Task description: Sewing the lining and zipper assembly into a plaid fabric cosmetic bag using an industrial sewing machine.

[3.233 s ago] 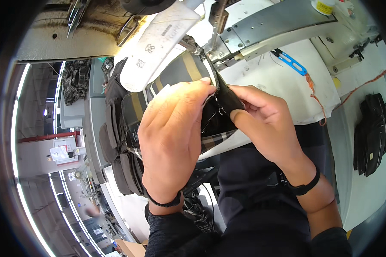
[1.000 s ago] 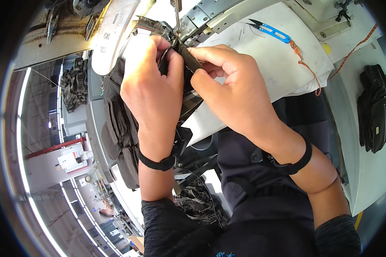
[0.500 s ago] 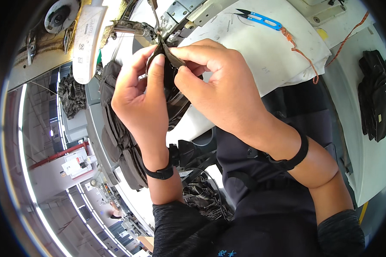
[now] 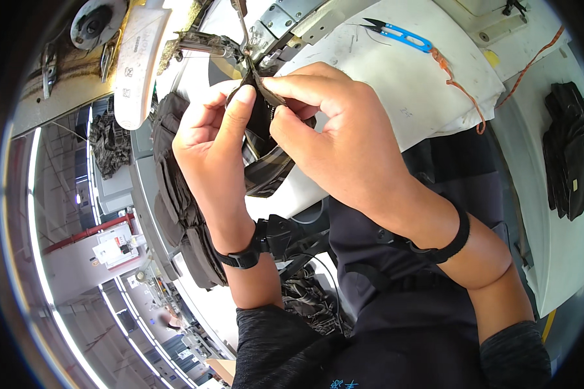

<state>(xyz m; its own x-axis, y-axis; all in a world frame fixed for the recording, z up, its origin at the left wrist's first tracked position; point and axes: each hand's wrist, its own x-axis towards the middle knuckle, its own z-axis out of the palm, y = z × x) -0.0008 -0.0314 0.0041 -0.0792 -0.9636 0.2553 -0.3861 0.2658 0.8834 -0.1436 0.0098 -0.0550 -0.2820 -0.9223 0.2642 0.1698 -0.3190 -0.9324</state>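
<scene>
Between both hands hangs a dark fabric piece [image 4: 259,120] with a zipper [image 4: 281,170] along its lower part; it looks like part of a bag or garment, though its kind is unclear. My left hand [image 4: 211,139] pinches its left edge between thumb and fingers. With thumb and forefinger, my right hand [image 4: 340,123] grips the right edge. The upper end of the fabric reaches the needle area of a sewing machine [image 4: 248,48], just beyond my fingertips. Curled fingers hide part of the cloth.
Blue thread snips [image 4: 399,34] with an orange cord lie on the white work surface [image 4: 396,97] at the far right. Stacked dark fabric pieces [image 4: 182,188] stand left of my left forearm. More dark pieces [image 4: 570,152] lie on the right-hand table.
The whole view has shifted slightly. The fabric's lower, zippered part now shows more openly between my hands. Both hands keep their pinch on the cloth.
</scene>
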